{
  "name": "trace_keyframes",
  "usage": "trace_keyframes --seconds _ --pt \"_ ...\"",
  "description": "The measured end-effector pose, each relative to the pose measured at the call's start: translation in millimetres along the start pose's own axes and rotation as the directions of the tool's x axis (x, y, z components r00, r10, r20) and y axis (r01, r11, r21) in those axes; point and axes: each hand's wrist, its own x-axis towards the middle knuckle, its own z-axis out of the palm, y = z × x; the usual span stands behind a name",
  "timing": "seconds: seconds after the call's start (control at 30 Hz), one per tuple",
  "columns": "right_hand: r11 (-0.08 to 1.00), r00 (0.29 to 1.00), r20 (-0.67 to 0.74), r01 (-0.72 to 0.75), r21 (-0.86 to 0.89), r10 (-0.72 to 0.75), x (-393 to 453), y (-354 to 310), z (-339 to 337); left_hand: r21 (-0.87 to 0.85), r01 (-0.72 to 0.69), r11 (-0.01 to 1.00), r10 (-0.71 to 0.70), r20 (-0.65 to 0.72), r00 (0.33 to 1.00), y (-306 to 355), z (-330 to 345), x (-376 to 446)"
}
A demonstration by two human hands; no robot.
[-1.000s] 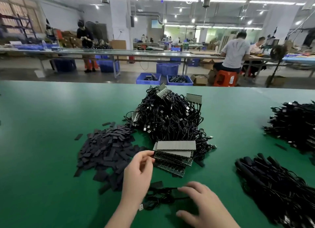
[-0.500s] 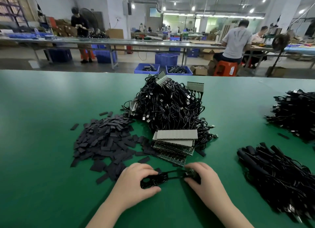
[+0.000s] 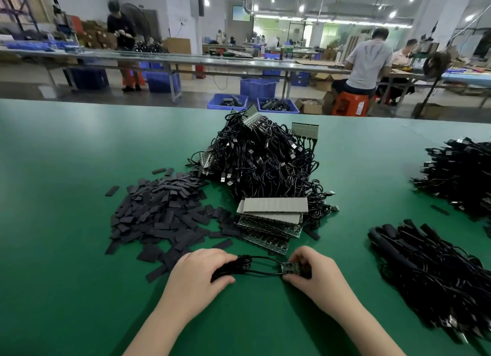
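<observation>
My left hand point(image 3: 198, 274) grips a coiled black cable point(image 3: 240, 266) low on the green table point(image 3: 66, 249). The cable's two strands run right to a small green circuit board point(image 3: 291, 269), which my right hand point(image 3: 314, 277) pinches at its end. Both hands sit just in front of a stack of circuit board strips point(image 3: 268, 228). Left of that stack lies a heap of flat black sleeve pieces point(image 3: 159, 212). Behind it rises a big tangle of black USB cables point(image 3: 263, 164).
Finished black cable bundles point(image 3: 430, 278) lie at the right, another cable heap point(image 3: 459, 175) farther back right. Beyond the table's far edge are blue bins point(image 3: 255, 103), long benches and several people working.
My left hand came back from the sleeve heap to the coiled cable. Both hands now hold the cable and board stretched between them; the view tilted down slightly.
</observation>
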Motion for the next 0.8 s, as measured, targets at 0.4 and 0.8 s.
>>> trace_keyframes --seconds 0.4,0.8 --pt "0.49 0.947 -0.192 0.044 0.87 0.256 11.9 -11.6 -4.2 -0.337 0.112 0.935 -0.021 0.263 0.965 22.7 -6.7 8.3" --pt "0.55 0.972 -0.136 0.01 0.835 0.189 45.7 -53.7 19.3 -0.899 0.217 0.379 -0.286 0.109 0.952 51.0 23.9 48.9"
